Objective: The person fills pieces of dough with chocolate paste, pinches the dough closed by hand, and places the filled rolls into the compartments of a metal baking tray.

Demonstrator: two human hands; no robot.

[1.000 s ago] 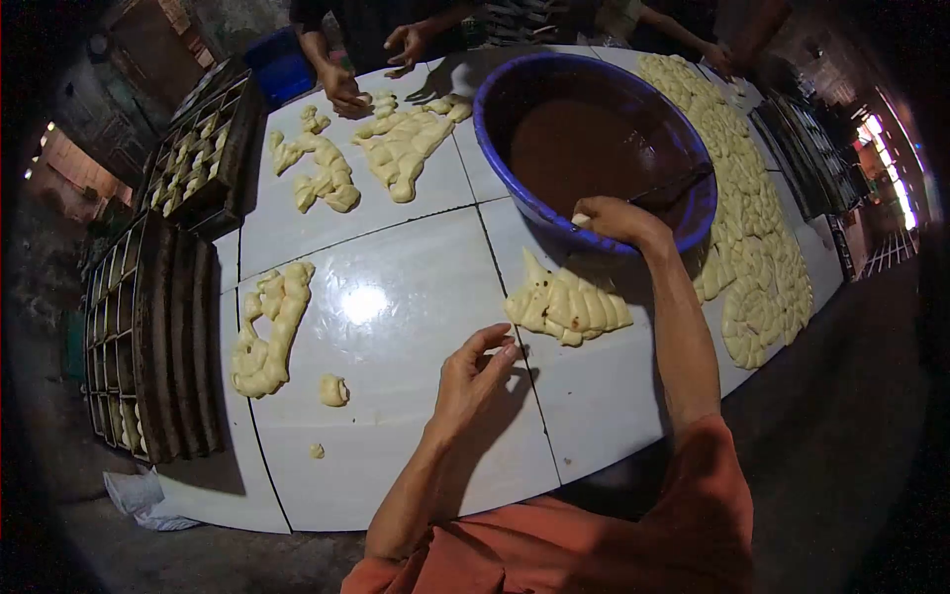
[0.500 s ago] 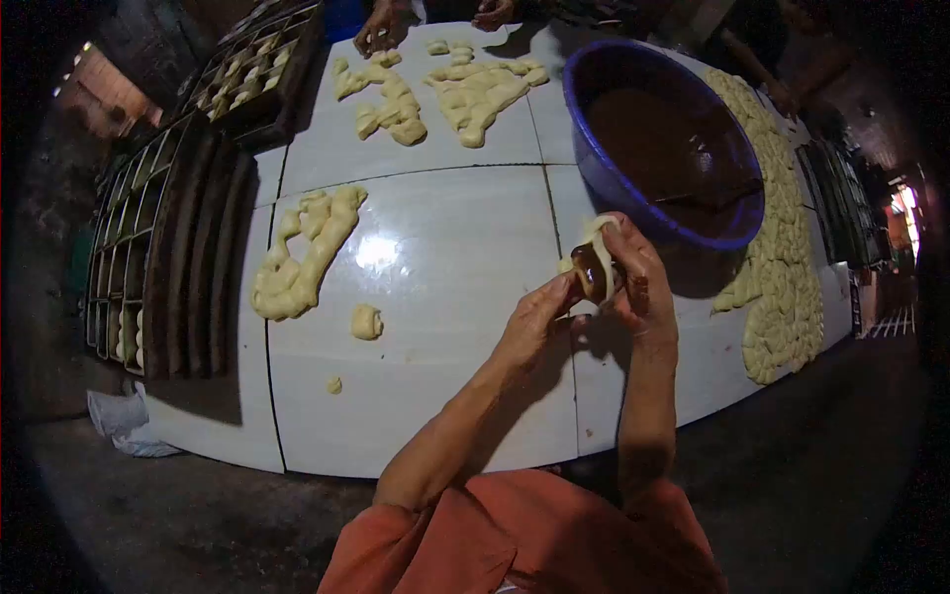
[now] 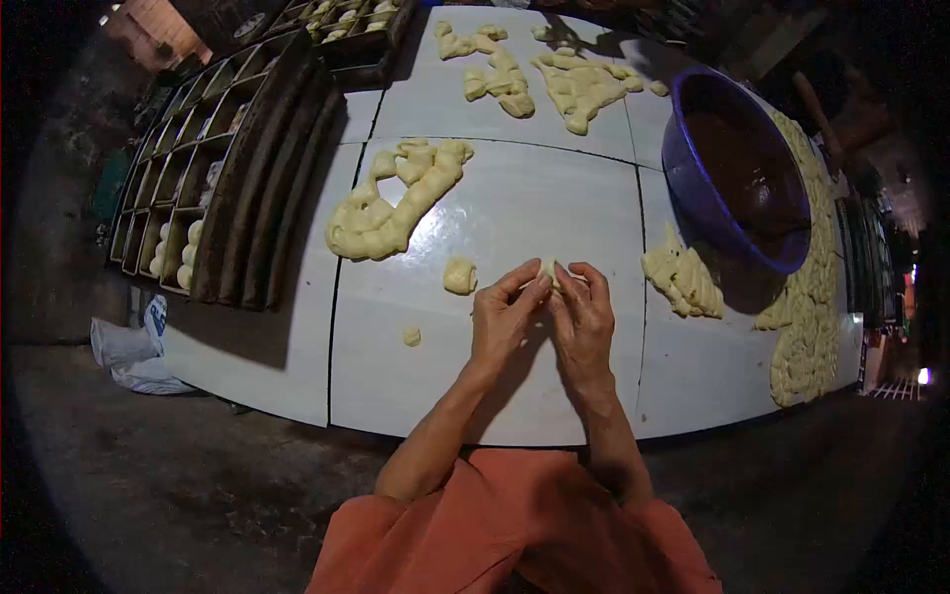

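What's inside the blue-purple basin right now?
The basin holds a glossy brown mixture. A dark shape near its lower edge is too dim to identify; anything beneath the mixture's surface is covered.

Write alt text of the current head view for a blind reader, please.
Two hands pinch a small dough piece above a white table. More dough lies on it, with a purple basin of brown mixture at right and a compartmented tray at left.

Head cam, fisheye, looking fwd & down, near L hand (image 3: 502, 322), R hand (image 3: 586, 325), tabletop (image 3: 554, 188) beyond
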